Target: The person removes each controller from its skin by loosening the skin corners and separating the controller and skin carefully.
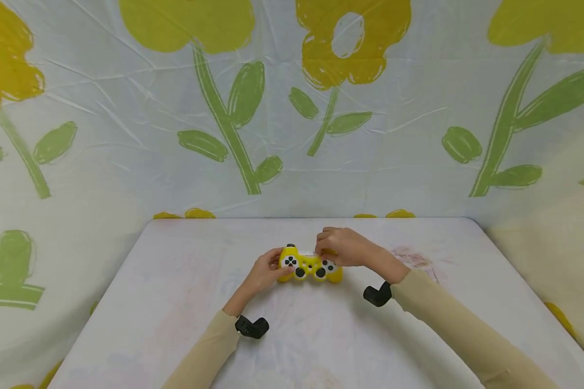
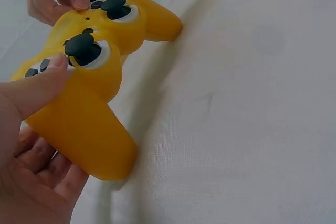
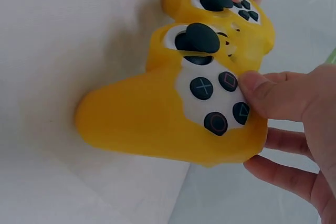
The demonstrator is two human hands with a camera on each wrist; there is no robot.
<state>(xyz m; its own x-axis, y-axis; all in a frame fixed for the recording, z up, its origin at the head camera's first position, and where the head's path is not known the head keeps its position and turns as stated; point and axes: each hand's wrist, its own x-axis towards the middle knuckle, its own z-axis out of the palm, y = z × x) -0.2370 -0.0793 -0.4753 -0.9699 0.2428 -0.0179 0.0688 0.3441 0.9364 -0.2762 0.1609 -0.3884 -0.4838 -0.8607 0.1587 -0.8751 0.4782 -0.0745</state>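
Note:
A game controller [image 1: 310, 266] in a yellow cover is held over the table, its black sticks and buttons facing up. The left hand [image 1: 263, 273] grips its left side, thumb [image 2: 44, 85] beside the direction buttons and fingers curled underneath. At the far right edge the right hand [image 1: 345, 247] pinches the cover, thumb [image 3: 262, 90] by the square button and fingers behind. In the right wrist view, the yellow cover [image 3: 136, 114] sits unevenly round the near stick [image 3: 202, 38], where a thin strip crosses a dark opening. White face plate shows around the buttons.
A pale cloth with faint coloured stains covers the table [image 1: 185, 302]. Behind it and at both sides hang white curtains [image 1: 379, 162] printed with yellow flowers and green stems. Black wrist cameras [image 1: 252, 327] are strapped over both beige sleeves.

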